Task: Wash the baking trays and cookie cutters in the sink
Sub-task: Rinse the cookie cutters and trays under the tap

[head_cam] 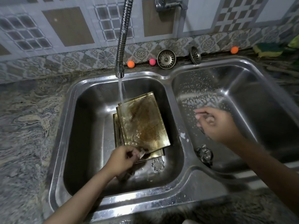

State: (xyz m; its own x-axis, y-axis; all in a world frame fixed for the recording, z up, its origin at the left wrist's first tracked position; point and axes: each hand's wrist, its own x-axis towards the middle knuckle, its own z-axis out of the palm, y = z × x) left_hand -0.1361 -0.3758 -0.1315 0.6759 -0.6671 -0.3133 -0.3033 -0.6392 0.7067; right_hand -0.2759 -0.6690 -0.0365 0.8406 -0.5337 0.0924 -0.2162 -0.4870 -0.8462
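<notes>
The left hand (124, 156) is in the left basin (90, 143), near its front edge, and its curled fingers pinch a small metal piece (142, 153), probably a cookie cutter, although blur hides its shape. It holds the piece low, just beside the trays, I think to bring it under the water. The stack of baking trays (144, 122) lies flat in the middle of this basin, thin rectangular metal with a brown burnt stain, placed so that the stream from the ribbed steel tap (123, 38) falls on the back corner of the top tray. A flower-shaped cutter (157, 164) lies on the basin floor by the front corner of the stack. In the right basin (242, 88), whose steel wall is spotted with foam, another cutter (204, 155) lies near the front left corner. The right hand (213, 122) hovers above this basin with fingers curled; whether it holds something, I cannot tell.
</notes>
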